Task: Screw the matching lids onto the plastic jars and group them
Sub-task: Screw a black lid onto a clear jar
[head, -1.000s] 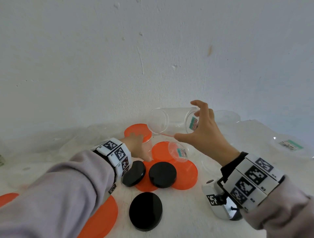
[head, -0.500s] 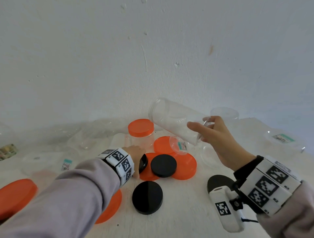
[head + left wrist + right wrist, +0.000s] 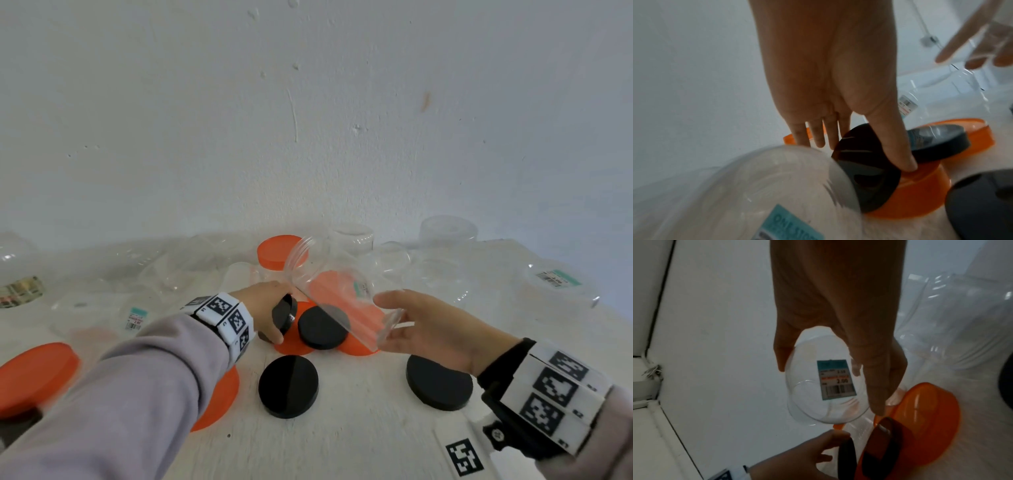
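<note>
My right hand (image 3: pixel 394 320) grips a clear plastic jar (image 3: pixel 337 291) by its base, tilted with its open mouth up and to the left. In the right wrist view the fingers (image 3: pixel 877 394) wrap the labelled jar base (image 3: pixel 828 381). My left hand (image 3: pixel 277 322) pinches a black lid (image 3: pixel 285 317) tipped up on its edge, just left of the jar. Thumb and fingers clamp that black lid (image 3: pixel 865 170) in the left wrist view, where it rests on an orange lid (image 3: pixel 920 194).
Three more black lids (image 3: pixel 323 327) (image 3: pixel 288 386) (image 3: pixel 439 382) lie flat on the white table (image 3: pixel 359 438). Orange lids (image 3: pixel 34 377) (image 3: pixel 219 394) sit at the left. An orange-capped jar (image 3: pixel 279 255) and several clear jars (image 3: pixel 445 233) line the wall.
My right hand brought the clear jar down and nearer, tilting its mouth upward. My left hand moved onto a black lid and tipped it up on edge.
</note>
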A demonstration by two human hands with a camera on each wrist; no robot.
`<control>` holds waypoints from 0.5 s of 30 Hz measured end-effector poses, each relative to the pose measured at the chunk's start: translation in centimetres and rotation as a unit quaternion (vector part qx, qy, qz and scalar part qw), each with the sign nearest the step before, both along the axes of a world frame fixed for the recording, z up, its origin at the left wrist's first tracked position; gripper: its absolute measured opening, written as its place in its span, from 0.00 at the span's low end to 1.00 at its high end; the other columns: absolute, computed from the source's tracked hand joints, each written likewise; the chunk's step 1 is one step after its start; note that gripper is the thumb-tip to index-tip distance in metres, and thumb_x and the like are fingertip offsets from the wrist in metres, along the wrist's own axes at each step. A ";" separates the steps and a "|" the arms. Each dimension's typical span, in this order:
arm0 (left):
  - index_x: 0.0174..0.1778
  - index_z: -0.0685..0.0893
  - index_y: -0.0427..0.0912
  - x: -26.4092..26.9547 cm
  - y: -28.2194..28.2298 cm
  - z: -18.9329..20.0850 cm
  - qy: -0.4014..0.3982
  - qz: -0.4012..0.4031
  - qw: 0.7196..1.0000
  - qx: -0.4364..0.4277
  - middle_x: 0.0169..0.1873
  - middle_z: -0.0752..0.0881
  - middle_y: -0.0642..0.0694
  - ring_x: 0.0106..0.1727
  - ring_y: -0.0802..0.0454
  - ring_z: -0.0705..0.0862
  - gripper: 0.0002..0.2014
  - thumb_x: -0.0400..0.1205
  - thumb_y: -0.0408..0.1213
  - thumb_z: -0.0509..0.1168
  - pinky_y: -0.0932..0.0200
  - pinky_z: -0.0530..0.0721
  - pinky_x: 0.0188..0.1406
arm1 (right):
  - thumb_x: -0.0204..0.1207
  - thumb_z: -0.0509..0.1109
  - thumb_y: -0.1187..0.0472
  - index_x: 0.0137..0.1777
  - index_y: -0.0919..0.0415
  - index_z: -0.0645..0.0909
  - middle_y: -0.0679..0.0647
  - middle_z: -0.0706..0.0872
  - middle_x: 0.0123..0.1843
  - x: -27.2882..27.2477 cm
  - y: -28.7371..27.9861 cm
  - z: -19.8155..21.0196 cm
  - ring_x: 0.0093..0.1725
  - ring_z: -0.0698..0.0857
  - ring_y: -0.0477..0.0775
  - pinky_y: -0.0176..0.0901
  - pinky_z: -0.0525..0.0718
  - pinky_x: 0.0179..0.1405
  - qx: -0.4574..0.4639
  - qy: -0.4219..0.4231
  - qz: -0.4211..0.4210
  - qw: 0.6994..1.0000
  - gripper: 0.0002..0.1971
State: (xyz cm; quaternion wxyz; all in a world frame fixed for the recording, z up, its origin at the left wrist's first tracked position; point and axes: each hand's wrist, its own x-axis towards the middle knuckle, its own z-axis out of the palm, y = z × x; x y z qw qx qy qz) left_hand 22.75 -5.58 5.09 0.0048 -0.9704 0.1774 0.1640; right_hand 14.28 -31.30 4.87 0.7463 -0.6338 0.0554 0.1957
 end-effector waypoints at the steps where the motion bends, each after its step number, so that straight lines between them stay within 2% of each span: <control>1: 0.77 0.65 0.46 -0.2 0.2 0.2 0.003 0.006 1.000 -0.024 0.72 0.72 0.47 0.70 0.48 0.73 0.41 0.71 0.46 0.77 0.52 0.74 0.69 | 0.57 0.83 0.54 0.64 0.67 0.81 0.66 0.83 0.57 -0.1 -0.1 -0.2 0.45 0.89 0.63 0.52 0.88 0.49 -0.007 0.000 0.007 1.000 0.34; 2: 0.76 0.65 0.46 -0.3 0.3 0.4 0.004 0.013 0.999 -0.046 0.71 0.72 0.48 0.69 0.48 0.74 0.40 0.72 0.47 0.77 0.53 0.74 0.68 | 0.57 0.82 0.51 0.63 0.66 0.82 0.65 0.85 0.57 -0.2 -0.2 -0.4 0.46 0.89 0.62 0.51 0.88 0.50 -0.018 -0.003 0.014 1.000 0.34; 5: 0.74 0.69 0.48 -0.7 0.9 0.8 0.000 0.025 0.990 -0.136 0.67 0.75 0.52 0.66 0.53 0.74 0.37 0.71 0.50 0.76 0.60 0.73 0.63 | 0.61 0.77 0.47 0.58 0.62 0.85 0.60 0.89 0.47 -0.5 -0.4 -0.7 0.46 0.89 0.59 0.50 0.86 0.54 -0.031 -0.017 0.031 0.999 0.27; 8: 0.71 0.71 0.59 -1.2 1.6 1.0 0.000 0.031 0.972 -0.232 0.59 0.74 0.65 0.64 0.62 0.72 0.31 0.73 0.51 0.75 0.73 0.69 0.54 | 0.63 0.76 0.50 0.58 0.65 0.84 0.61 0.88 0.45 -0.8 -0.6 -0.8 0.45 0.88 0.60 0.52 0.86 0.57 -0.007 -0.014 0.045 0.999 0.25; 9: 0.71 0.71 0.61 -1.3 1.7 1.1 -0.001 0.036 0.967 -0.253 0.59 0.73 0.66 0.64 0.63 0.72 0.30 0.74 0.51 0.74 0.74 0.69 0.54 | 0.64 0.78 0.53 0.59 0.66 0.84 0.62 0.87 0.46 -1.0 -0.6 -0.8 0.45 0.88 0.60 0.53 0.86 0.58 0.000 -0.010 0.055 0.998 0.25; 12: 0.77 0.69 0.52 -1.4 2.3 1.1 -0.005 0.080 0.947 -0.310 0.65 0.74 0.56 0.65 0.59 0.74 0.33 0.76 0.50 0.73 0.61 0.72 0.66 | 0.61 0.80 0.57 0.60 0.66 0.82 0.61 0.86 0.50 -1.2 -0.6 -0.8 0.48 0.86 0.59 0.52 0.85 0.58 0.010 0.006 0.091 0.996 0.27; 13: 0.76 0.70 0.51 -1.5 2.4 1.1 -0.004 0.092 0.935 -0.344 0.66 0.76 0.54 0.64 0.58 0.77 0.32 0.76 0.49 0.72 0.59 0.74 0.67 | 0.59 0.80 0.57 0.59 0.65 0.83 0.60 0.85 0.51 -1.3 -0.6 -0.8 0.49 0.84 0.58 0.53 0.84 0.60 0.005 0.007 0.106 0.994 0.28; 15: 0.72 0.74 0.53 -2.1 2.6 1.2 0.011 0.120 0.892 -0.436 0.64 0.80 0.52 0.63 0.56 0.81 0.29 0.76 0.52 0.72 0.53 0.79 0.67 | 0.55 0.81 0.55 0.55 0.60 0.84 0.56 0.84 0.51 -1.4 -0.4 -1.0 0.52 0.83 0.55 0.52 0.82 0.62 -0.030 0.004 0.137 0.990 0.26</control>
